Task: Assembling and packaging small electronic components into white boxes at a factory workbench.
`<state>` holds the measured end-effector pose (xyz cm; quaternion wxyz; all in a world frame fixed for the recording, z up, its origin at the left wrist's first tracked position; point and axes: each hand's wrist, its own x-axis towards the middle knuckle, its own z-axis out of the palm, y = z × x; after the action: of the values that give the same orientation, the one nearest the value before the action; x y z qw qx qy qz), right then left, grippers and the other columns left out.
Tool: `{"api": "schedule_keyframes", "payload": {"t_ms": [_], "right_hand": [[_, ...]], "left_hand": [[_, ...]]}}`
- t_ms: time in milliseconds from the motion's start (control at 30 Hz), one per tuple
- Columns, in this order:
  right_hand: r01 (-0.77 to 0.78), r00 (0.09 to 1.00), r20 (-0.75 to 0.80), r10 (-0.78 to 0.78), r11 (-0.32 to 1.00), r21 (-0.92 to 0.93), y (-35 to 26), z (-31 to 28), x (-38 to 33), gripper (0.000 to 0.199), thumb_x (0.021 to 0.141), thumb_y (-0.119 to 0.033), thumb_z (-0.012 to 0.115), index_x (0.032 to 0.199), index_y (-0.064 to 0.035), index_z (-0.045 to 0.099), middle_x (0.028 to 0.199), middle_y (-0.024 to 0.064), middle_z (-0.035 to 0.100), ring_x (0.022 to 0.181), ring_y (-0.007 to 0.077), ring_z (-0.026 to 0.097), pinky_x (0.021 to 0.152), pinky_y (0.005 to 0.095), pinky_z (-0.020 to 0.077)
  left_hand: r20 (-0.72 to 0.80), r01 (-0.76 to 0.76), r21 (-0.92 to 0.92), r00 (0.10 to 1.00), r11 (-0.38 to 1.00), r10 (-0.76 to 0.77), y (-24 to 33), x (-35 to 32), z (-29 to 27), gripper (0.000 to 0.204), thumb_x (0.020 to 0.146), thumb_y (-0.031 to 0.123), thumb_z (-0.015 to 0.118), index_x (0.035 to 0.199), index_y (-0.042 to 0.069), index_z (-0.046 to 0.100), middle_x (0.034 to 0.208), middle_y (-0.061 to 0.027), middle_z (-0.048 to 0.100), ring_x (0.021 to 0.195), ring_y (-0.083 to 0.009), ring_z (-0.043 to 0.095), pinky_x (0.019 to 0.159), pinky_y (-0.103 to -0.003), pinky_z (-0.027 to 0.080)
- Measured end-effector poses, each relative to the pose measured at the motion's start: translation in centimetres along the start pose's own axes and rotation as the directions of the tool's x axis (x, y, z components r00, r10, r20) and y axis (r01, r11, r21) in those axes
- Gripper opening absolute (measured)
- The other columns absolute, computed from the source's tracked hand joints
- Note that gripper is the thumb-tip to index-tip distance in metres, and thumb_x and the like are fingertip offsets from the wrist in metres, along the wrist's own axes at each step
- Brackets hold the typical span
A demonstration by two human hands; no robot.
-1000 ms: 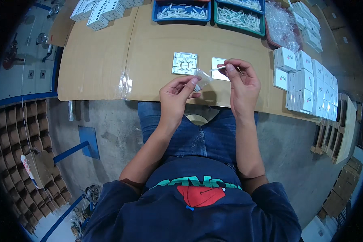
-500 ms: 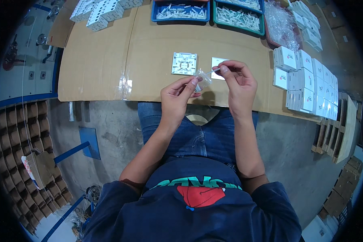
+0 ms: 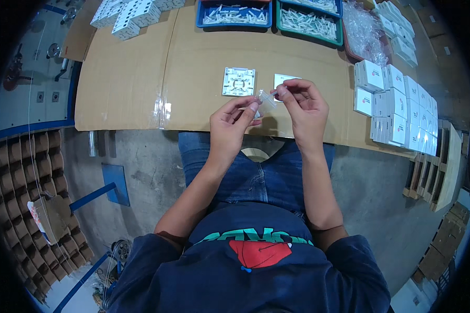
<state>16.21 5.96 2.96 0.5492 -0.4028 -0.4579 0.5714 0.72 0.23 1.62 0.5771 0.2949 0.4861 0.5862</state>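
Note:
My left hand (image 3: 228,119) pinches a small clear plastic bag (image 3: 267,100) over the near edge of the table. Between my right hand's (image 3: 309,107) thumb and fingers is the end of a thin white stick (image 3: 274,93), its other end at the bag's mouth. How deep it sits inside I cannot tell. Just beyond my left hand a square white plastic box (image 3: 238,82) lies with its inner ribs and round centre showing. A flat white square piece (image 3: 283,78) lies partly hidden behind my right fingers.
Cardboard (image 3: 125,83) covers the table. At the far side stand a blue tray (image 3: 234,26) and a green tray (image 3: 310,39) of small white pieces, beside a heap of clear bags (image 3: 367,34). Stacked white boxes (image 3: 397,99) stand right; more white boxes (image 3: 133,18) are far left.
My right hand has moved slightly left and toward the bag, with the white stick. Less of the stick shows outside the bag now. My left hand has hardly moved.

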Motion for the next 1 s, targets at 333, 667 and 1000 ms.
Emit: {"api": "schedule_keyframes", "payload": {"t_ms": [333, 667, 1000], "right_hand": [[-0.002, 1.0, 0.028, 0.005, 0.991, -0.133, 0.9, 0.1, -0.1, 0.016, 0.089, -0.002, 0.077, 0.097, 0.001, 0.064, 0.092, 0.0046, 0.069, 0.084, 0.0092, 0.065, 0.075, 0.0236, 0.0531], [0.018, 0.996, 0.087, -0.007, 0.992, -0.127, 1.1, 0.1, -0.1, 0.013, 0.089, -0.005, 0.078, 0.096, -0.0009, 0.068, 0.092, 0.0033, 0.071, 0.084, 0.0097, 0.066, 0.076, 0.0243, 0.0537], [0.109, 0.962, 0.271, -0.01, 0.93, -0.351, 0.0, -0.4, 0.0, 0.015, 0.087, -0.009, 0.079, 0.096, -0.002, 0.07, 0.087, 0.0021, 0.07, 0.079, 0.009, 0.065, 0.073, 0.0253, 0.0539]], "left_hand": [[0.005, 0.0, -0.016, 1.0, 1.0, 0.0, -0.4, 0.1, -0.2, 0.035, 0.093, -0.001, 0.071, 0.126, -0.006, 0.06, 0.111, -0.0127, 0.07, 0.091, -0.0135, 0.069, 0.083, -0.027, 0.06], [0.008, -0.015, -0.028, 1.0, 0.999, 0.015, -0.4, 0.1, -0.2, 0.03, 0.096, 0.002, 0.069, 0.124, -0.006, 0.062, 0.112, -0.0139, 0.07, 0.094, -0.0149, 0.069, 0.082, -0.028, 0.061], [-0.021, -0.035, 0.005, 0.999, 0.999, 0.035, -0.1, 0.4, -0.6, 0.023, 0.101, 0.008, 0.064, 0.12, -0.004, 0.067, 0.113, -0.0115, 0.07, 0.098, -0.0157, 0.069, 0.082, -0.031, 0.063]]}}
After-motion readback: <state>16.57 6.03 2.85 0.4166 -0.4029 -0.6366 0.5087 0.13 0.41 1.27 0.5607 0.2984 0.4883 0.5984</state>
